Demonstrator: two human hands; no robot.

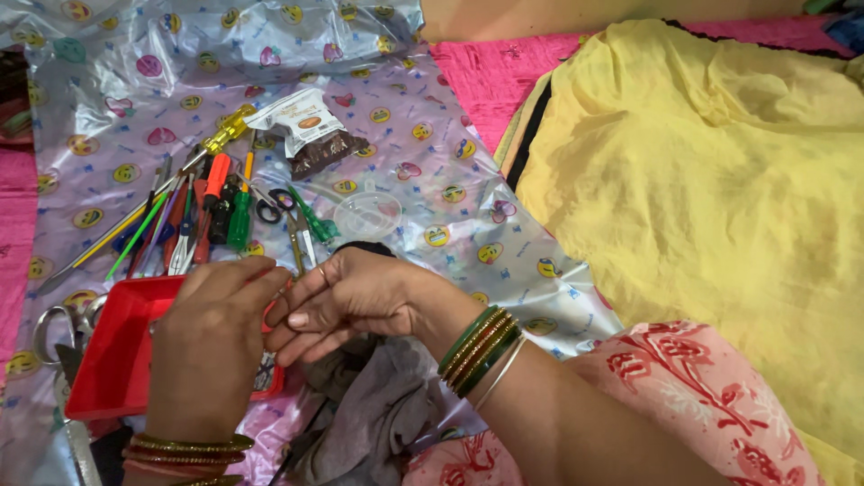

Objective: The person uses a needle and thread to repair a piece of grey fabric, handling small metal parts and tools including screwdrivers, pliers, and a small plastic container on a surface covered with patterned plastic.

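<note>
— Over the patterned plastic sheet, at its lower left: sitting flat, a red tray, its inside mostly hidden behind the left hand; contents not possible to tell.

— And the hands?

— Meeting just right of the tray's rim. Left hand curling its fingers inward, right hand pinching fingertips toward them; something small possibly being held between, too hidden to name, so clamped or merely together cannot be told. Both hovering above a grey cloth bunching below the wrists.

— Other containers?

— Lying just beyond the right hand, a clear round plastic lid or dish, looking bare. Farther up, resting on the sheet, a torn white-and-brown pouch.

— Tools?

— Fanning out above the tray: screwdrivers with orange, green and yellow handles, small scissors, thin rods. Spreading at right, well apart, a yellow cloth.
</note>
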